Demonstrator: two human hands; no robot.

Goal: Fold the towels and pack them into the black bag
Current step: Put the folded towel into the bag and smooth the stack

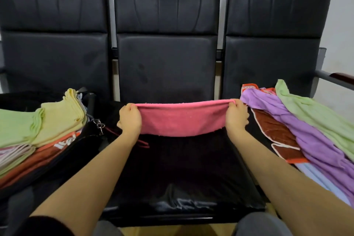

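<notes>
On the left seat, the black bag [57, 159] holds a stack of folded towels [38, 126]; the exact count is unclear. One pink towel [182, 119] stretches above the middle seat [182, 178], its left end gripped by the left hand [130, 119], its right end by the right hand [236, 116]. On the right seat lie at least four unfolded towels [306, 136].

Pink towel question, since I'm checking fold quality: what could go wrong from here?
The pink towel hangs between left hand and right hand, sagging in the middle, so the fold may land uneven. The folded stack on the black bag looks heaped high; adding another could topple it.
</notes>
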